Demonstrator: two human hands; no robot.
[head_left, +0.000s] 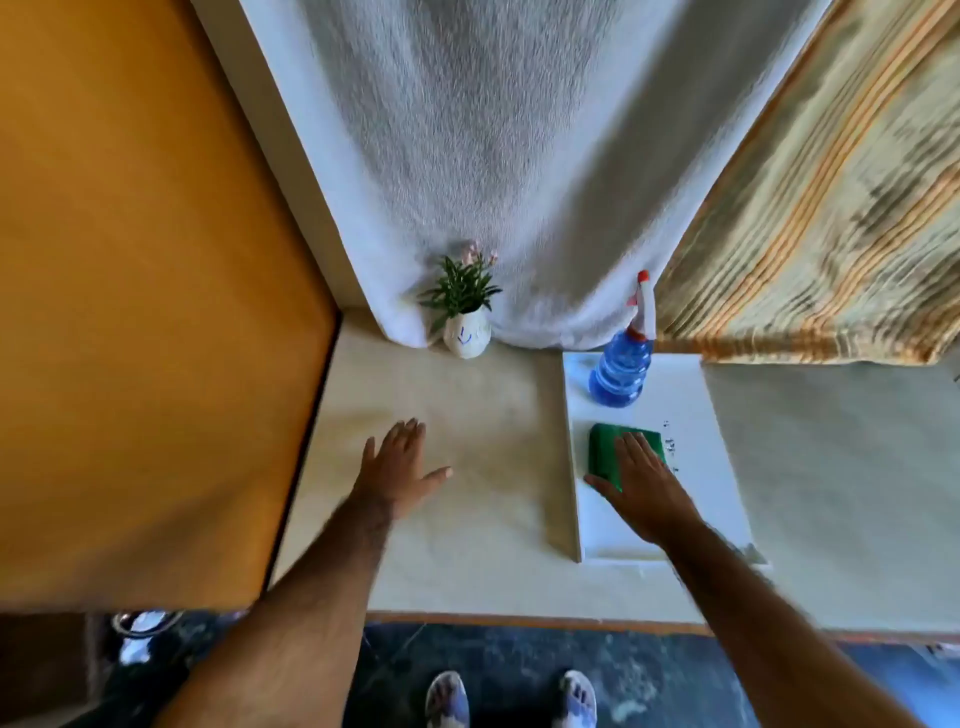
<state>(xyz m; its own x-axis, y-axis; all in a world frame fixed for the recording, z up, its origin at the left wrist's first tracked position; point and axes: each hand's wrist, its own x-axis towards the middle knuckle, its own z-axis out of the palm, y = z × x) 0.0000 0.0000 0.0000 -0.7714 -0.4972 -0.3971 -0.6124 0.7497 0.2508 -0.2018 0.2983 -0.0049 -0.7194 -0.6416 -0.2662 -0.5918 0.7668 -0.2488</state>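
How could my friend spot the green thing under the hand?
On the table, find the white board. The green scrub pad lies on it, in front of the blue spray bottle, under the right hand. Nothing else there is flat and green.

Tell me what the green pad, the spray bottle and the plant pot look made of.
The green pad looks like matte scouring fibre or sponge; the spray bottle, ribbed see-through blue plastic; the plant pot, probably white ceramic, smooth, with a drawn face.
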